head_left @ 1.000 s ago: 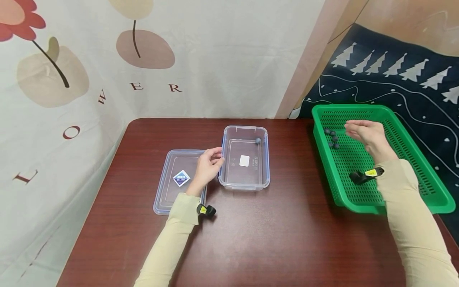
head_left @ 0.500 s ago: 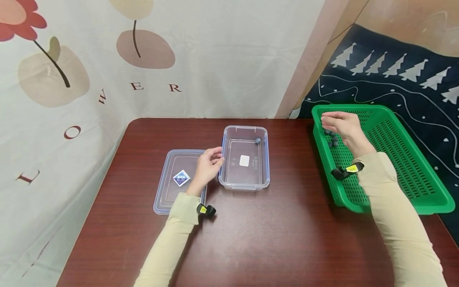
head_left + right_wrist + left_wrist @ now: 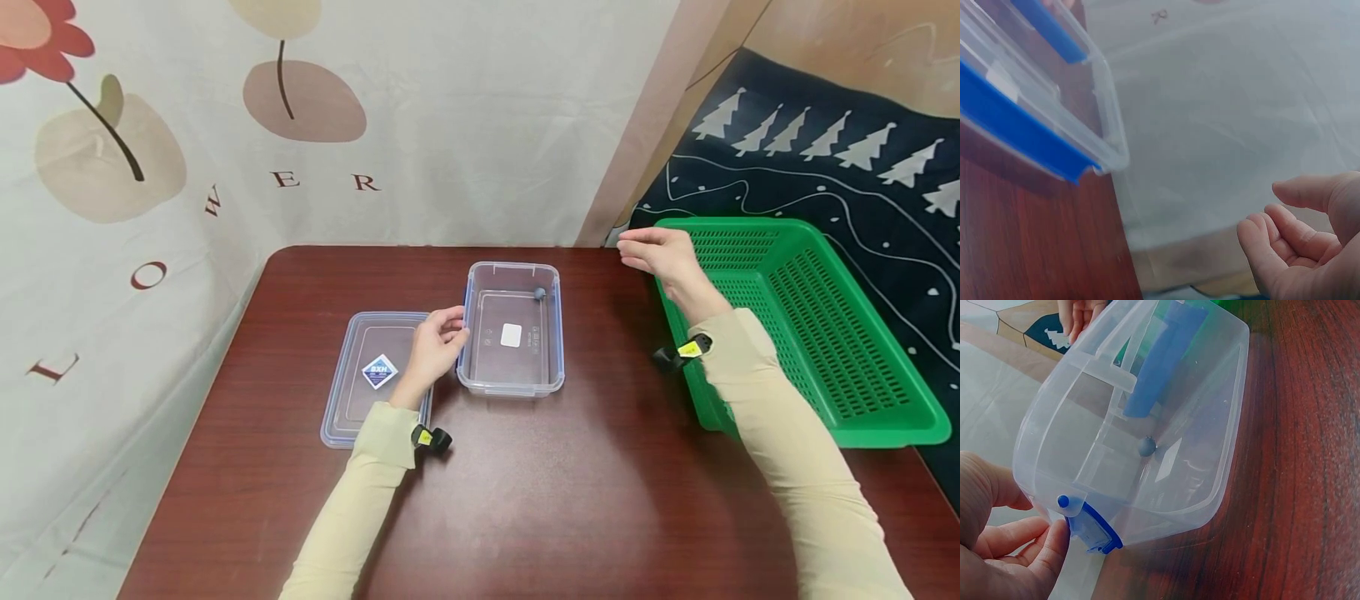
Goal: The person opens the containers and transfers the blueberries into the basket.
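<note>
A clear plastic food container (image 3: 512, 375) with blue side latches stands without its lid, one blueberry (image 3: 1147, 447) at the bottom. My left hand (image 3: 435, 350) pinches its left side, the thumb (image 3: 1055, 550) at a blue latch and the fingers beside the outer wall. Over the left rim of the green basket (image 3: 862, 435) hovers my right hand (image 3: 663, 260). Its fingers are loosely bent, and the right wrist view shows a gap between thumb and fingertips with nothing in it. That hand and wrist cover the basket's left part, where blueberries lay.
The flat clear lid (image 3: 352, 417) with a blue-edged sticker lies left of the container, partly under my left hand. A printed cloth (image 3: 480, 125) hangs behind the brown table (image 3: 555, 500). The basket stands at the table's right edge.
My right hand has moved left from above the basket's middle, over the blueberries, to its left rim, and now hides them. The left hand and container stay put.
</note>
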The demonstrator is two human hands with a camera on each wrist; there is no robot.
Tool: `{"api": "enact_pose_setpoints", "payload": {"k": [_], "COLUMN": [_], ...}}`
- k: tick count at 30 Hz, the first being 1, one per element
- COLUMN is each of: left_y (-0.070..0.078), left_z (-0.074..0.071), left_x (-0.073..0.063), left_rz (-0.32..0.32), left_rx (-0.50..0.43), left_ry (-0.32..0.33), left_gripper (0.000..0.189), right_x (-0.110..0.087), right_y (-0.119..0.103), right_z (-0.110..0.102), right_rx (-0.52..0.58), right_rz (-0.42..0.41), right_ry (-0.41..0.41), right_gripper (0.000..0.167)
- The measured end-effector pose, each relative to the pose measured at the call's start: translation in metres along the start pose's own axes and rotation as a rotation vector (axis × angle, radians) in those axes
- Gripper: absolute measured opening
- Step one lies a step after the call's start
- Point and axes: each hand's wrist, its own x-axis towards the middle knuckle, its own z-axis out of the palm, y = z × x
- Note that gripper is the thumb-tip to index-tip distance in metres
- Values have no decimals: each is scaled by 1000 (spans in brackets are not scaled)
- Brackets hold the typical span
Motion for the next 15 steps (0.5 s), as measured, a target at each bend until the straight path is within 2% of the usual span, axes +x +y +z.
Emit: {"api": "enact_pose_setpoints", "payload": {"k": [4,11,15], "left_y": [0,2,0], "left_z": [0,0,0], "left_x": [0,0,0], "left_rz": [-2,-5,-7], "left_rx": [-2,0,-7], "left_ry": [-1,3,5], "left_gripper": [34,34,33], "right_x": [2,5,5], "right_y": [3,11,16], "right_z": [16,45,62], "right_rx": [-87,-180,-174], "right_rz": [1,37,44], "right_ry": [-9,-5,-6], "right_gripper": [38,33,32]}}
